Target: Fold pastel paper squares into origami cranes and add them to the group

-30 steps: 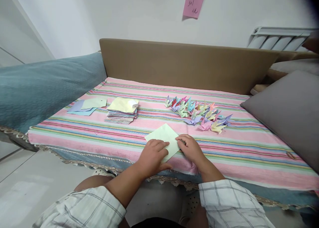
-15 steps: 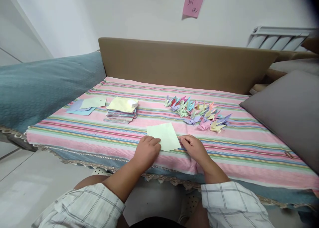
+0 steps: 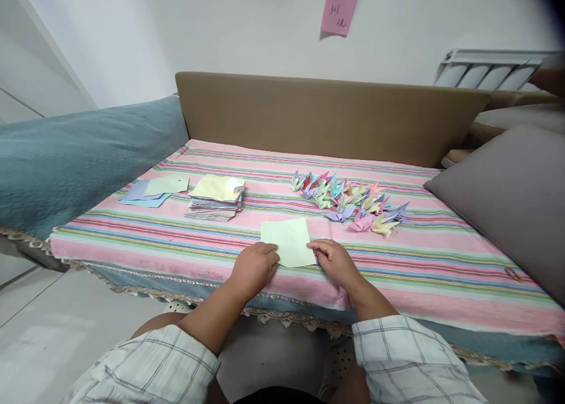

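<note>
Pale green sheet [image 3: 291, 242] is laid flat, by the look of it, on the striped cloth [image 3: 441, 280] near the sofa's [image 3: 331, 119] front edge, between the hands. Should handle as thin paper: very light, easily creased, apt to slide; best held lightly by edges or corners. Outline is near square, so no clear long axis; near and far edges are set roughly along the stripes, slightly skewed, no pointing end. Left hand [image 3: 255, 269] is curled, fingertips on the near-left part; right hand [image 3: 338, 264] is half closed, fingertips at the right edge. Whether paper is pinched by either can't be told. Beyond: paper stack [image 3: 216, 198] far-left, loose sheets [image 3: 150, 192] further left, folded paper birds [image 3: 347, 209] clustered far-right, gray cushion [image 3: 507, 210] well apart at right.
</note>
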A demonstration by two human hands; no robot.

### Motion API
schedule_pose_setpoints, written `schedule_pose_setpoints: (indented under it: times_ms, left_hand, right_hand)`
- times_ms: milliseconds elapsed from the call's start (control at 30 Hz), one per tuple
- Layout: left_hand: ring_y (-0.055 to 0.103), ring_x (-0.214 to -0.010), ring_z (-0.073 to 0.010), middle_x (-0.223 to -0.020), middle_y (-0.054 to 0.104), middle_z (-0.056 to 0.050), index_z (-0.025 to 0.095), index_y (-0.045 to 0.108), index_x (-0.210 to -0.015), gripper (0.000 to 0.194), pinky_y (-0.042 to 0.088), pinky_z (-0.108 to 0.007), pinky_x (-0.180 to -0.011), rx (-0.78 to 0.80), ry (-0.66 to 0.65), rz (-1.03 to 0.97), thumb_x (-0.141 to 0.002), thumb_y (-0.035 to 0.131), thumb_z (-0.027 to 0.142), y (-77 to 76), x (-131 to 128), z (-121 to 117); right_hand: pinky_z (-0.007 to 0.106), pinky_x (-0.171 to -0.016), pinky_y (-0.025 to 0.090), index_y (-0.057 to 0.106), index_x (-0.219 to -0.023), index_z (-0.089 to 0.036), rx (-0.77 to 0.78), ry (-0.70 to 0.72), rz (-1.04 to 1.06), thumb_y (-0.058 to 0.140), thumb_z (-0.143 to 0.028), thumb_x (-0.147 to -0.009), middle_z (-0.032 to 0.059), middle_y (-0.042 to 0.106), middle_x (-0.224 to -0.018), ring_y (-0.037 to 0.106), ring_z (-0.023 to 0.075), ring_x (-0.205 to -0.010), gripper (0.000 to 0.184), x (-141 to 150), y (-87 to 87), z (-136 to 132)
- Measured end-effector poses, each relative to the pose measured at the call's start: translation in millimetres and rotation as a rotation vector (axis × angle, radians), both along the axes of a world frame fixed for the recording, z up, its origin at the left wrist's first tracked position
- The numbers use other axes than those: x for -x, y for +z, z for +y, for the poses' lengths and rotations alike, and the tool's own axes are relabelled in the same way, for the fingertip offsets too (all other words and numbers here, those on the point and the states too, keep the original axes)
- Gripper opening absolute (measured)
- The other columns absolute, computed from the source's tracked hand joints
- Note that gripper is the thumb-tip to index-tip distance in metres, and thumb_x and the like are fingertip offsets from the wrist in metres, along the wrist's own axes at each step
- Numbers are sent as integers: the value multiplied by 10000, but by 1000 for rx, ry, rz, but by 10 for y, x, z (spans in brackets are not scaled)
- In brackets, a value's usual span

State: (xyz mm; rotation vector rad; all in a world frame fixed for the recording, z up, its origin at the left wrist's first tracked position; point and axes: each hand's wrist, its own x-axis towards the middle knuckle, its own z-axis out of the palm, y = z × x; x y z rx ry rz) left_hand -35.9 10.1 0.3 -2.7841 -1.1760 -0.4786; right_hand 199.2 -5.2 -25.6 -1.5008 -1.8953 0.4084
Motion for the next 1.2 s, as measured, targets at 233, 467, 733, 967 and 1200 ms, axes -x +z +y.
schedule_pose_setpoints:
  times_ms: [233, 467, 733, 967, 1200]
  left_hand:
    - [594, -967, -218, -1098, 651, -52, 222, 693, -821, 150, 495, -358, -837, -29, -2, -16, -806, 545, 242, -40, 20, 63]
    - [570, -1021, -245, -1149, 626, -88, 230, 714, -888, 214, 466, -405, -895, -123, 39, -24, -791, 535, 162, -120, 64, 223]
    - [581, -1007, -228, -1185, 613, -48, 270, 708, -936, 237, 464, -382, -886, -12, 107, 0, -789, 536, 197, -106, 131, 265]
    - [578, -1048, -234, -1203, 608, -30, 294, 712, -955, 254, 486, -351, -851, 107, 139, -40, -823, 505, 228, -92, 196, 296]
    - [584, -1042, -214, -1191, 615, -16, 299, 716, -936, 236, 485, -329, -864, 141, 131, -100, -822, 514, 255, -49, 240, 317]
  right_hand:
    - [399, -854, 389, 697, -868, -251, -148, -23, -142, 514, -161, -768, 39, 677, -924, 565, 213, -919, 227, 4, 20, -52]
    - [454, -956, 282, 681, -747, -267, -260, 44, -278, 569, -158, -706, 37, 596, -1106, 481, 241, -1060, 162, 61, 153, -198]
    - [458, -972, 265, 662, -929, -267, -93, 190, -264, 620, -254, -697, 60, 598, -1131, 498, 244, -1062, 236, 48, 110, -184]
    - [440, -966, 344, 623, -1094, -234, -23, 8, -203, 527, -192, -716, 94, 511, -1256, 445, 255, -1172, 392, -141, 5, -34]
    - [414, -941, 409, 690, -965, -219, -35, -4, -142, 512, -203, -773, 106, 545, -1196, 494, 242, -1123, 262, -234, -35, 13]
